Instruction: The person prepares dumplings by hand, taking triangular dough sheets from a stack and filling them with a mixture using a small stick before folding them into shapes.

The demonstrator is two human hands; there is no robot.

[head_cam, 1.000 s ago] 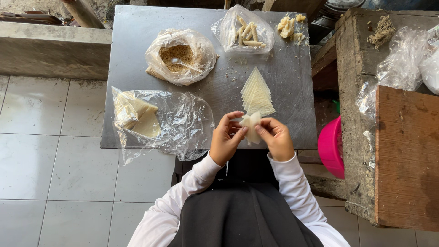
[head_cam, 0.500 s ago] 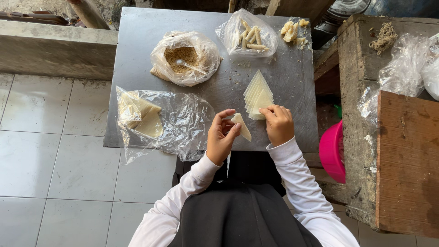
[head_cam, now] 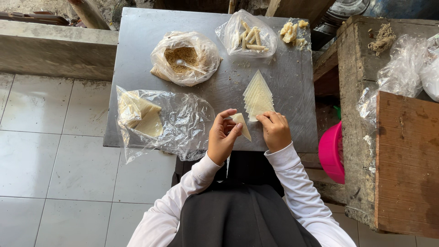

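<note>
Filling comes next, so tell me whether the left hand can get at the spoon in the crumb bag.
Probably yes: the spoon lies in the open-topped crumb bag with bare table between, but the left hand already holds a folded wrapper.

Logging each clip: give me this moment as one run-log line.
left hand: holds folded wrapper | right hand: on fanned wrapper stack | nearby: filling bag with spoon, bag of rolls

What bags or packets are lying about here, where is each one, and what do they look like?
Clear plastic bag: far middle of the metal table, round, brown crumbly filling and a spoon inside.
Clear bag: far right, holding pale rolled sticks.
Crumpled clear bag: near left, beside the left hand, cream wrapper sheets inside.
Crumpled clear plastic: on the wooden bench at right.
No labels, signs or screens.
</note>
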